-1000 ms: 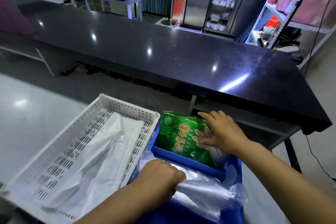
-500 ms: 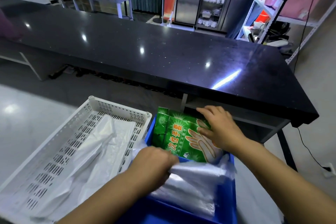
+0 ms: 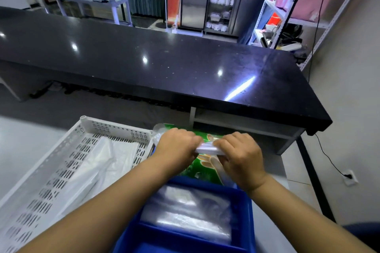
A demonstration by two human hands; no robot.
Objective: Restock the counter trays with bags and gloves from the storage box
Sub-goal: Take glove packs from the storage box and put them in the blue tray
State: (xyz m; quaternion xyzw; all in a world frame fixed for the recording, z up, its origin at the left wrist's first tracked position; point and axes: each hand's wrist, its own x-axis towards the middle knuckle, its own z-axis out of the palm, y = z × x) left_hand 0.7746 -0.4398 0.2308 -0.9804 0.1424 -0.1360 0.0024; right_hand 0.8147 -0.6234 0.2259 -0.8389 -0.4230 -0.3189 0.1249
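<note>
While both hands work above the far end of the blue storage box (image 3: 244, 207), the left hand (image 3: 174, 148) and the right hand (image 3: 240, 154) are each clenched on an end of a small roll of clear plastic bags (image 3: 206, 148), which spans the gap between them. Just beneath it, the green pack of gloves (image 3: 205, 168) leans in the box's far compartment, its printed face partly covered by the hands. The near compartment holds a stack of clear bags (image 3: 191, 211) lying flat. Touching the box's left wall is the white perforated tray (image 3: 115, 129), with a loose white plastic bag (image 3: 96, 166) spread along its floor and plenty of room left at its far end. Tray and box both sit on a pale counter (image 3: 22, 146); the black countertop (image 3: 164, 68) lies beyond.

Judging by the grip, the roll is about to be carried across into the tray, so the restocking looks only partly done. The main risk is the film itself: thin, slick plastic held only at its ends can unroll or slide out of the fingers and drop back into the box or over its rim. The roll could also catch the top edge of the glove pack and tip it over. Whether the grip reaches every layer cannot be told from here.
</note>
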